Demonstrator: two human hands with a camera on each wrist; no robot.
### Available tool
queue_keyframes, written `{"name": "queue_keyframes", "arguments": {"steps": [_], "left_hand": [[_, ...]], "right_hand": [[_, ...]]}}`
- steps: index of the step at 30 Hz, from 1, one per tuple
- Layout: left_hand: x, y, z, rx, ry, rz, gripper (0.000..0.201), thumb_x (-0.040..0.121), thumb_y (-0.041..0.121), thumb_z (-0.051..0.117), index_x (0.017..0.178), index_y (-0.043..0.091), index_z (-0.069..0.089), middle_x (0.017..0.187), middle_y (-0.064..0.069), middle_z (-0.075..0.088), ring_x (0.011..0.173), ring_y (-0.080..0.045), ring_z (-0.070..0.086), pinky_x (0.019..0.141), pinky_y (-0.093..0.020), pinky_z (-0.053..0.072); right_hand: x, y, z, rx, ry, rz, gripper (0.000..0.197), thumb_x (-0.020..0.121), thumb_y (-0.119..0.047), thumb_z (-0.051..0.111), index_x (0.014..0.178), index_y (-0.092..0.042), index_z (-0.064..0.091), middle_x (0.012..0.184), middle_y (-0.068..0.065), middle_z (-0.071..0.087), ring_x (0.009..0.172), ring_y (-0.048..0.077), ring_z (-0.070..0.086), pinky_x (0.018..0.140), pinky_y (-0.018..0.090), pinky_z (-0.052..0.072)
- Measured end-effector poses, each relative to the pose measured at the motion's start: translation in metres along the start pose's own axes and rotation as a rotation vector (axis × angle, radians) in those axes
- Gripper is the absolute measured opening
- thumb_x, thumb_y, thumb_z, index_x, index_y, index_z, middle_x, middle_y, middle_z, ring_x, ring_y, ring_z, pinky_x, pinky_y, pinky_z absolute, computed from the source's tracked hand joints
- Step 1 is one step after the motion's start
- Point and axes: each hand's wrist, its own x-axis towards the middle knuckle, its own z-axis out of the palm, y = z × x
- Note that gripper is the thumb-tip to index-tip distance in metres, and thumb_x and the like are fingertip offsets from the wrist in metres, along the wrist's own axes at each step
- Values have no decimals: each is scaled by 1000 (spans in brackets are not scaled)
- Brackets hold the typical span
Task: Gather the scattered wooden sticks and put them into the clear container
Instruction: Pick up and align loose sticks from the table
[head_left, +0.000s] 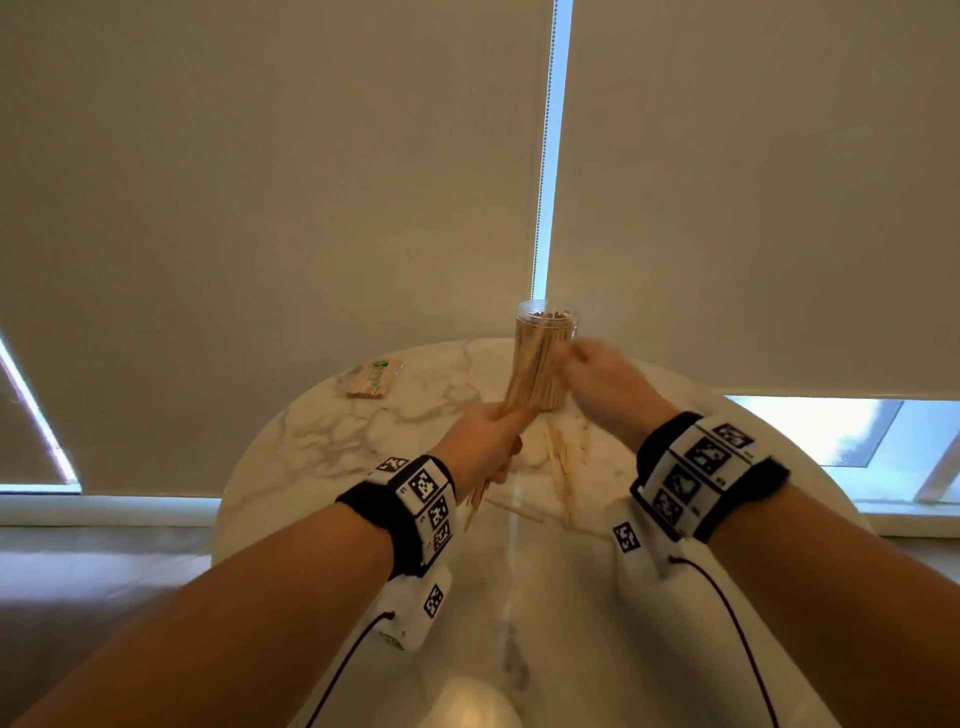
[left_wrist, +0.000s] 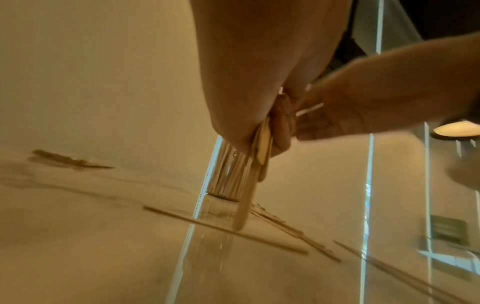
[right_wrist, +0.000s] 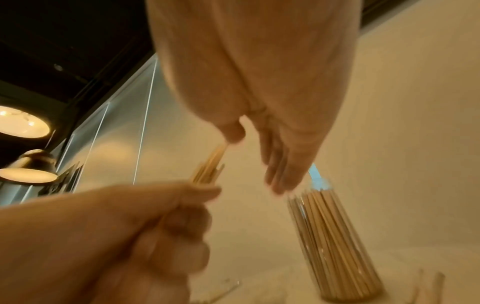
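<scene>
Mostly done, judging by fill level. Left to right:

Small flat pack of pale wooden sticks in clear wrap (head_left: 375, 379) sits far left on the round white marble tabletop (head_left: 322, 447), untouched and well apart from the rest; unclear if it counts as scattered.

Left hand (head_left: 480, 441) is fisted round a gathered bundle of thin light-wood sticks (head_left: 524, 379), tips angled up toward the jar, tails poking out below the fist.

Tall clear plastic cylindrical container (head_left: 545, 358) stands upright at the far side of the tabletop, open, already packed with sticks.

Right hand (head_left: 597, 374) is just beside the container, fingers loosely extended, thumb touching the bundle's tip; holds nothing as far as the blur shows.

Loose wooden sticks (head_left: 561, 467) lie on the tabletop between the wrists.

Left: load bundle, collect leftovers.
</scene>
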Motion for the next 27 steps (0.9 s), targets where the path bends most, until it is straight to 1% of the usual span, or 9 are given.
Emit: {"name": "queue_keyframes", "arguments": {"steps": [3, 6, 8, 13, 15, 18, 21, 23, 27], "left_hand": [[-8, 2, 11, 181, -102, -3, 28, 96, 36, 58, 79, 15, 49, 63, 2, 44, 48, -12, 35, 48, -25, 33], [-11, 14, 22, 179, -132, 47, 22, 97, 30, 56, 83, 16, 46, 63, -2, 44, 47, -12, 36, 46, -25, 34], [-11, 23, 24, 135, -120, 76, 9, 99, 24, 53, 92, 22, 48, 62, -2, 44, 44, -9, 35, 43, -23, 32], [-1, 21, 5, 349, -71, 95, 17, 93, 38, 62, 82, 25, 61, 67, 0, 49, 50, -11, 39, 46, -25, 35], [5, 19, -11, 463, -43, 75, 17, 89, 35, 70, 79, 23, 64, 68, 3, 52, 54, -10, 44, 50, -24, 38], [15, 11, -33, 647, -68, 15, 18, 82, 25, 79, 98, 19, 72, 85, 5, 65, 74, -9, 60, 64, -23, 47], [21, -5, -36, 955, -187, -132, 28, 78, 20, 81, 104, 22, 73, 97, 4, 70, 92, -15, 65, 88, -32, 52], [23, -13, -31, 1119, -212, -165, 28, 76, 16, 79, 103, 22, 75, 101, 2, 73, 94, -17, 67, 88, -33, 55], [24, -17, -18, 1213, -171, -118, 22, 80, 11, 70, 100, 17, 76, 100, -2, 74, 95, -21, 69, 83, -32, 57]], "right_hand": [[8, -16, -12, 73, 219, -84, 37, 105, -43, 34, 114, -20, 62, 106, -6, 60, 97, 13, 55, 83, 28, 40], [5, -16, -4, -109, -146, -11, 43, 105, -36, 39, 100, -8, 71, 92, 0, 69, 82, 15, 61, 68, 24, 45], [-1, -13, 2, -110, -322, 34, 47, 104, -39, 41, 93, -9, 75, 88, 3, 72, 83, 18, 67, 74, 28, 51], [1, 2, 4, 82, -193, 78, 66, 100, -63, 30, 101, -12, 73, 96, 8, 74, 92, 19, 70, 89, 38, 52], [-1, 15, -1, -63, -175, 169, 60, 102, -55, 34, 100, -6, 69, 91, 12, 73, 82, 23, 69, 82, 38, 56], [-10, 35, -9, -448, -387, 414, 42, 98, -44, 56, 93, -3, 65, 74, 7, 68, 59, 20, 63, 56, 28, 55], [-22, 47, -12, -686, -574, 528, 38, 90, -43, 71, 83, -6, 64, 67, 5, 65, 51, 17, 57, 61, 29, 51], [-24, 56, -10, -711, -632, 540, 32, 88, -36, 75, 82, -5, 68, 62, 2, 67, 52, 16, 59, 64, 30, 52], [-23, 63, -5, -524, -659, 615, 18, 90, -5, 69, 73, -1, 68, 48, 5, 65, 38, 15, 62, 45, 24, 54]]}}
